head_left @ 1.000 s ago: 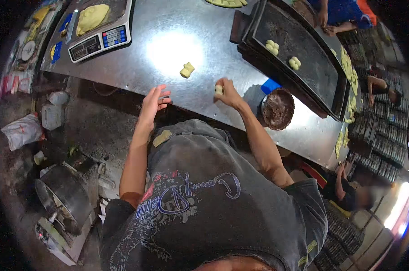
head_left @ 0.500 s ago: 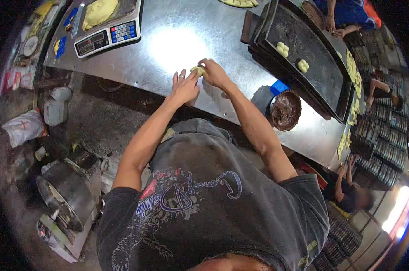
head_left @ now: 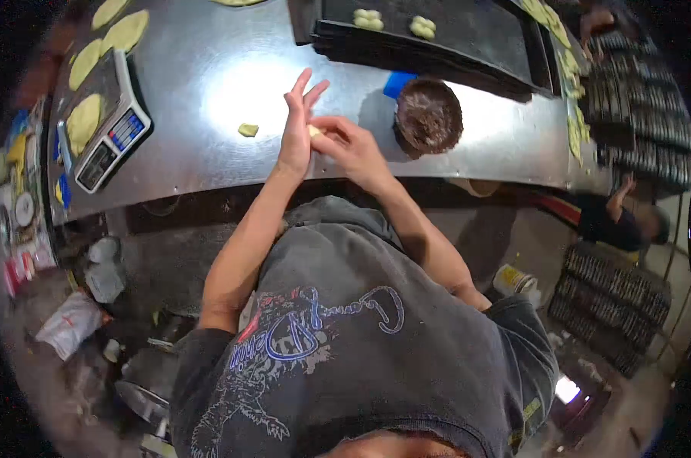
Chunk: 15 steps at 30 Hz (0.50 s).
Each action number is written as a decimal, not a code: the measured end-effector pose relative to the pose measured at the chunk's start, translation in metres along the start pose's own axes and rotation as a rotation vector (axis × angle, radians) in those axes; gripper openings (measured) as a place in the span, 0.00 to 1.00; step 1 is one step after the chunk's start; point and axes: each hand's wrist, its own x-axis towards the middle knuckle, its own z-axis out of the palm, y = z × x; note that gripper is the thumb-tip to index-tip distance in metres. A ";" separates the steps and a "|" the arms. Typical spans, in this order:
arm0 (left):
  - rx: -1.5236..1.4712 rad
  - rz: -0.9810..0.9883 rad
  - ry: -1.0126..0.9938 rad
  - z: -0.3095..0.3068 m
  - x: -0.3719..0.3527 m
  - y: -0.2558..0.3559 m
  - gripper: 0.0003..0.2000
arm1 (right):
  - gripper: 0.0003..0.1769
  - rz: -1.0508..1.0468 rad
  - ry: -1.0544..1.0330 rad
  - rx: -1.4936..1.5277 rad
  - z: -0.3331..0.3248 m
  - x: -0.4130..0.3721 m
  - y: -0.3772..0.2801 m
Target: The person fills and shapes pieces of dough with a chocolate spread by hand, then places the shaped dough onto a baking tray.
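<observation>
Over the front part of the metal table, my left hand is held up on edge with its fingers spread. My right hand is curled against its palm, with a small piece of pale dough pinched between thumb and fingers. Another small dough piece lies on the metal to the left of my hands. To the right stands a round bowl of dark brown filling, with a blue scraper at its upper left edge.
Stacked black trays at the back right carry two dough clusters. A scale with dough stands at the left, near flat dough pieces. A co-worker is at the far right, by racks.
The view has turned, so the table now lies more level. A dough piece now lies left of my hands. My left hand has turned on edge with its fingers spread; my right hand has curled.
</observation>
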 end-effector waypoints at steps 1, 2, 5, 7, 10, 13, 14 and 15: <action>-0.189 -0.080 0.010 0.020 -0.003 0.006 0.39 | 0.19 -0.099 0.085 -0.228 -0.004 -0.003 -0.007; -0.197 -0.053 0.012 0.035 -0.006 0.012 0.38 | 0.19 -0.188 0.168 -0.456 -0.011 -0.005 -0.012; 0.094 0.215 -0.060 0.066 -0.014 0.017 0.37 | 0.15 -0.388 0.319 -0.581 -0.049 -0.013 -0.014; 0.627 0.677 -0.202 0.081 -0.018 0.010 0.31 | 0.13 -0.112 0.188 -0.014 -0.072 -0.034 -0.019; 0.961 0.973 -0.277 0.094 -0.024 -0.005 0.27 | 0.15 0.123 0.083 0.606 -0.080 -0.064 -0.016; 0.802 0.914 -0.385 0.098 -0.027 -0.046 0.26 | 0.11 0.306 0.140 0.942 -0.090 -0.086 0.003; 0.780 0.872 -0.435 0.101 -0.033 -0.060 0.27 | 0.11 0.295 0.080 0.910 -0.099 -0.090 0.013; 0.800 0.806 -0.522 0.101 -0.037 -0.073 0.37 | 0.11 0.284 0.017 0.875 -0.113 -0.094 0.031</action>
